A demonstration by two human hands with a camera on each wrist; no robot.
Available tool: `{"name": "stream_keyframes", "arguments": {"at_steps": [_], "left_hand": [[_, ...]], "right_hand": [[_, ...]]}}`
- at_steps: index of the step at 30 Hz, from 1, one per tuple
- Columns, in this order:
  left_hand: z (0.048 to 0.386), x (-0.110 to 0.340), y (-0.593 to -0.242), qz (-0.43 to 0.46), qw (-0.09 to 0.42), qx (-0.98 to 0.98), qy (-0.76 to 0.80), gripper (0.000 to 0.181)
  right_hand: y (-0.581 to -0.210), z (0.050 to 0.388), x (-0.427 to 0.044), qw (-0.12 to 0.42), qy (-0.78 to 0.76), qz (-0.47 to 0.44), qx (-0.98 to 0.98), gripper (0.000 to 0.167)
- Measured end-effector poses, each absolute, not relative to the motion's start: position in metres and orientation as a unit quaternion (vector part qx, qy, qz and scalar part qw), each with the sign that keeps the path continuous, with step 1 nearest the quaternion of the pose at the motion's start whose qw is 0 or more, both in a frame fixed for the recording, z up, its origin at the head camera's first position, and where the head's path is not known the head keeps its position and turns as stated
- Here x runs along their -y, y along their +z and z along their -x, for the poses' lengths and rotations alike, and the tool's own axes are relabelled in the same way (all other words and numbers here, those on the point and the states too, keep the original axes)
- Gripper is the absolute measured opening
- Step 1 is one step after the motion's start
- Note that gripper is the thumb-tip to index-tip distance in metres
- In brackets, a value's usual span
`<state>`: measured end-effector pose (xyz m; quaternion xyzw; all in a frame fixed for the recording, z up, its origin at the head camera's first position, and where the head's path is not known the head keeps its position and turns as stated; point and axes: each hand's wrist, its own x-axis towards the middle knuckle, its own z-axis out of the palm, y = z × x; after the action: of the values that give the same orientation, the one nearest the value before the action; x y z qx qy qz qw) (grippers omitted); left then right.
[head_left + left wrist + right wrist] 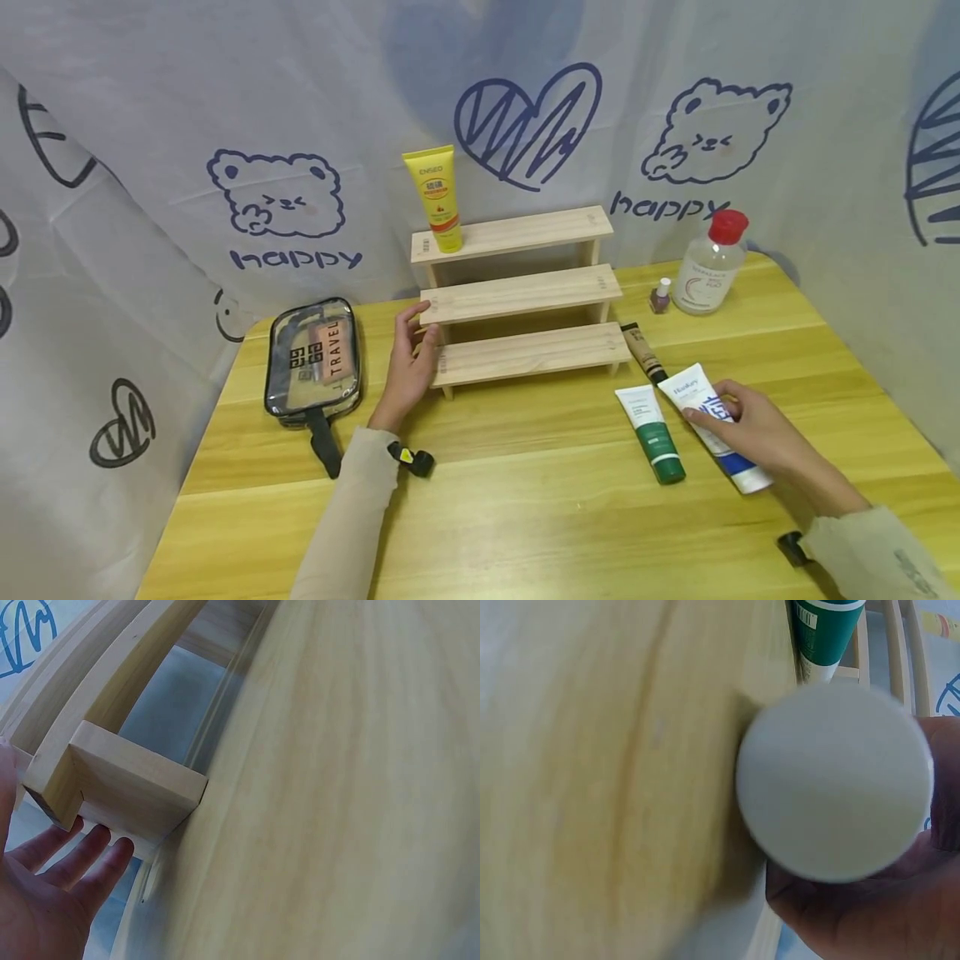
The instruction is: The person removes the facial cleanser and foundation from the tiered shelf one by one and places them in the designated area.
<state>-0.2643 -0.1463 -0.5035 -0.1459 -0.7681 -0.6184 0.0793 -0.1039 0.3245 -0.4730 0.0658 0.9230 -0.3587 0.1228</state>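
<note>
Shelf, pouch on wooden table

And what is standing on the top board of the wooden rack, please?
A yellow tube stands near the left end of the top board; I see nothing else there. The patch directly under the tube is covered.

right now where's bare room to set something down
Free: the table between the left sleeve and the green tube; the bottom shelf; the middle shelf right of the left fingers; the top shelf right of the yellow tube. Crowded: right of the shelves, where the tan tube, green tube and held blue-and-white tube cluster in front of the nail polish and bottle.
</note>
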Motion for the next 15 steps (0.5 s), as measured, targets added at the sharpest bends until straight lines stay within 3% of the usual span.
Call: {"name": "stream_keyframes", "arguments": {"at_steps": [8, 15], "left_hand": [[0.265, 0.144, -0.502, 0.132, 0.074, 0.771, -0.619, 0.047], [0.247, 0.138, -0.478, 0.135, 0.068, 0.771, -0.619, 0.046]], "right_hand": [[-0.474, 0.104, -0.322, 0.121, -0.369, -0.075, -0.918, 0.061], [-0.473, 0.102, -0.321, 0.112, -0.388, -0.069, -0.912, 0.057]]}}
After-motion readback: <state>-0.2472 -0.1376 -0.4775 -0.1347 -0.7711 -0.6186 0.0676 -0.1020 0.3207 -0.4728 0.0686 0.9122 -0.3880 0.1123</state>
